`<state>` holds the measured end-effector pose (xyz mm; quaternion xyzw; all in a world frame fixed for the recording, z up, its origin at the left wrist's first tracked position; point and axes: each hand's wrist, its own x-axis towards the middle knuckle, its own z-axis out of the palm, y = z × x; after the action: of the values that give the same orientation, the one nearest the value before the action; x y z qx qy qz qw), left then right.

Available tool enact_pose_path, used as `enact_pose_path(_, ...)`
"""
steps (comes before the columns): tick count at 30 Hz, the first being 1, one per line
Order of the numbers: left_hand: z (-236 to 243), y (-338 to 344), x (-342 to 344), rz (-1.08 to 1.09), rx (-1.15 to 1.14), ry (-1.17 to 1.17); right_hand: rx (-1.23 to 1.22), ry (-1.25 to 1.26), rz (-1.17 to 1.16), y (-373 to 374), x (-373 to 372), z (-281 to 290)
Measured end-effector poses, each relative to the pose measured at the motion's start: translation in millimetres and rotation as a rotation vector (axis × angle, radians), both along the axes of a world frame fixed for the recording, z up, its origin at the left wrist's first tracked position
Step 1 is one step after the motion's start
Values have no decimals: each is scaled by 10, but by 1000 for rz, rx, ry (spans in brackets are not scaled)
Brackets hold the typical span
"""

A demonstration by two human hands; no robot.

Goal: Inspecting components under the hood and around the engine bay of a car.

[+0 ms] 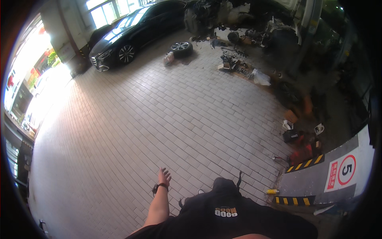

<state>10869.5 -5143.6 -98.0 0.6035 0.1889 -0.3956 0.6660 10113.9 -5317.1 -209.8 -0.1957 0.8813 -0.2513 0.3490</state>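
My left hand hangs in front of me over the paved floor, its fingers a little curled and apart. Nothing is in it, and it touches nothing. A dark watch or band circles the wrist. My right hand is out of the picture; only a strip of bare skin shows at the lower edge. Below me are my black shirt and the tip of one shoe.
A black car stands at the far left, with a loose wheel and a bag beside it. Vehicle parts lie far right. Nearer right are a black box, a yellow can and a striped pillar.
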Motion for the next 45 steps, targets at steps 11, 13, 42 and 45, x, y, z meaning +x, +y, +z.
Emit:
enact_pose_path(11,-645,-1131,1625,-37,208,65,38,-134,-75,-2211,2834,-334)
enact_pose_path(13,-477,-1251,1795,99,287,206,-43,-354,6,-2998,3624,-518)
enact_pose_path(42,-41,-6811,9273,86,-85,-63,-83,-227,-293,-7004,9813,468)
enact_pose_path(45,8,-7430,9787,37,-86,-92,-111,-304,-436,-7488,10349,363)
